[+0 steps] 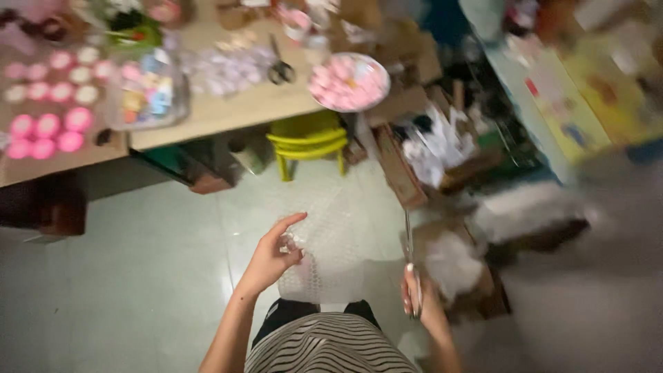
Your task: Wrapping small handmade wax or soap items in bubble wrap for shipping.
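Note:
My left hand pinches the edge of a clear sheet of bubble wrap that hangs in front of my lap. My right hand grips a pair of scissors with thin metal blades pointing up and away, just right of the sheet. The blades sit close to the sheet's right edge; whether they touch it is blurred. My striped top shows at the bottom of the head view.
A wooden table at the back holds pink round items, a bowl of pink pieces, a clear tub and black scissors. A yellow stool stands beneath. Cardboard boxes with white filling crowd the right.

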